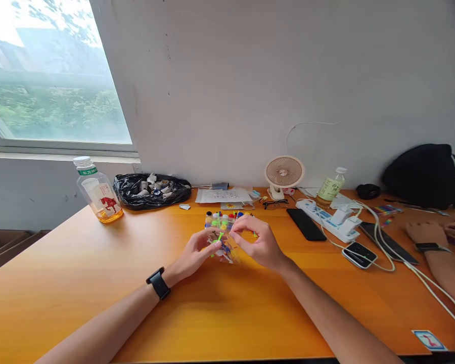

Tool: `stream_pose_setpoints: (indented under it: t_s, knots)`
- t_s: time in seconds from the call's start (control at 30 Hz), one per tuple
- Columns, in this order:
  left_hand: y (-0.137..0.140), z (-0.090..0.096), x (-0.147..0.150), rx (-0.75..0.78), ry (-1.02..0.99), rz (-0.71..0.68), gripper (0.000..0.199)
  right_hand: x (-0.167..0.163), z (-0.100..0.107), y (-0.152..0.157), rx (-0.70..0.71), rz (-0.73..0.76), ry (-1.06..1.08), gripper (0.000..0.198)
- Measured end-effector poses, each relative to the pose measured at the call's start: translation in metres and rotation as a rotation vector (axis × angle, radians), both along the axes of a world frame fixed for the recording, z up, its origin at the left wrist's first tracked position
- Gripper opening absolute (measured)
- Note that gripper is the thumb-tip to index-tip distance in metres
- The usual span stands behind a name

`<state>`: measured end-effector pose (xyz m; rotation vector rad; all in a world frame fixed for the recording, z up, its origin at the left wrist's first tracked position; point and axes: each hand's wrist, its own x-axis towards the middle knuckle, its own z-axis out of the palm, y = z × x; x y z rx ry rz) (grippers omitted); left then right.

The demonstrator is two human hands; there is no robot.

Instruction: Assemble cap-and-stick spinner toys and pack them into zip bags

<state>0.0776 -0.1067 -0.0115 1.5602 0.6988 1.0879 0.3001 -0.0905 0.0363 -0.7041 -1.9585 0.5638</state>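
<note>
A small clear plastic bag (231, 255) with colourful little plastic pieces inside is between my hands, above the table. My left hand (197, 248), a black watch on its wrist, grips the bag's left side between thumb and fingers. A bright green plastic piece (220, 236) shows by the left thumb tip; whether it is inside the bag cannot be made out. At the bag's upper right, my right hand (260, 241) has thumb and forefinger pinched together; what lies between them is too small to see. Just behind stand small bottles with coloured caps (216, 218), partly covered by my hands.
Along the wall are a tea bottle (100, 197), a black bag of scraps (151, 192), papers (223, 195), glasses (275, 203) and a fan (284, 174). Rightward lie a phone (306, 224), a power strip (329, 221) with white cables, and another person's hands (426, 233).
</note>
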Motion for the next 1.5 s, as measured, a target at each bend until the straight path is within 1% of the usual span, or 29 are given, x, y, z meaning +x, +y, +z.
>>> stream_pose_setpoints:
  t_s: [0.07, 0.17, 0.23, 0.3, 0.33, 0.47, 0.5, 0.57, 0.67, 0.73, 0.83, 0.9, 0.97, 1.03, 1.17, 1.27, 1.33, 1.4, 1.5]
  knots:
    - [0.0, 0.0, -0.002, 0.008, -0.022, 0.009, 0.048, 0.0, -0.003, -0.003, 0.037, -0.031, 0.03, 0.009]
    - [0.0, 0.002, -0.004, 0.057, -0.031, 0.051, 0.048, 0.0, -0.001, -0.005, 0.001, -0.012, 0.022, 0.007]
    - [-0.001, 0.003, -0.004, 0.085, -0.018, 0.053, 0.048, 0.001, 0.0, -0.005, -0.014, 0.0, 0.021, 0.008]
    - [-0.001, 0.004, -0.004, 0.09, -0.006, 0.044, 0.048, 0.0, 0.001, -0.006, -0.019, -0.028, 0.057, 0.007]
    - [-0.001, 0.004, -0.004, 0.084, -0.007, 0.042, 0.048, 0.0, 0.001, -0.006, -0.03, -0.037, 0.069, 0.007]
    - [0.0, -0.001, -0.002, 0.069, 0.01, 0.013, 0.045, -0.003, -0.002, -0.009, -0.09, 0.024, 0.028, 0.007]
    - [0.001, -0.002, -0.001, 0.057, 0.017, 0.001, 0.044, -0.004, -0.003, -0.009, -0.098, 0.02, 0.039, 0.007]
    - [0.001, -0.005, 0.0, 0.033, 0.034, -0.008, 0.043, -0.004, -0.004, -0.01, -0.1, -0.005, 0.079, 0.007]
    - [-0.001, -0.006, 0.002, 0.011, 0.066, 0.019, 0.041, -0.005, -0.005, -0.009, -0.081, -0.009, 0.088, 0.004]
    - [-0.002, -0.005, 0.003, 0.002, 0.087, 0.026, 0.041, -0.005, -0.005, -0.007, -0.074, 0.007, 0.079, 0.003]
    - [-0.003, -0.002, 0.003, -0.021, 0.083, 0.021, 0.042, -0.004, -0.006, -0.004, -0.085, 0.062, 0.03, 0.007]
    - [-0.002, -0.001, 0.003, -0.017, 0.048, 0.057, 0.042, -0.003, -0.007, -0.003, -0.102, 0.089, -0.004, 0.009]
    - [0.0, -0.002, 0.002, -0.012, 0.009, 0.106, 0.04, -0.002, -0.008, -0.001, -0.111, 0.085, -0.011, 0.007]
    - [0.001, -0.003, 0.001, -0.031, -0.013, 0.124, 0.036, -0.001, -0.009, 0.0, -0.108, 0.085, -0.015, 0.005]
    - [0.001, -0.003, -0.001, -0.071, -0.033, 0.049, 0.034, 0.0, -0.007, 0.0, -0.096, 0.135, -0.072, 0.011]
    - [0.0, -0.001, 0.0, -0.077, -0.032, -0.024, 0.036, 0.001, -0.005, -0.002, -0.074, 0.151, -0.119, 0.008]
    - [-0.001, -0.001, 0.001, -0.088, -0.003, -0.072, 0.039, 0.001, -0.003, -0.003, -0.04, 0.115, -0.11, 0.007]
    - [-0.001, -0.003, 0.001, -0.118, 0.028, -0.146, 0.041, 0.001, -0.001, -0.004, 0.005, 0.033, -0.067, 0.009]
    - [0.0, -0.007, 0.001, -0.172, 0.027, -0.229, 0.039, 0.004, 0.001, -0.005, 0.047, -0.068, -0.013, 0.009]
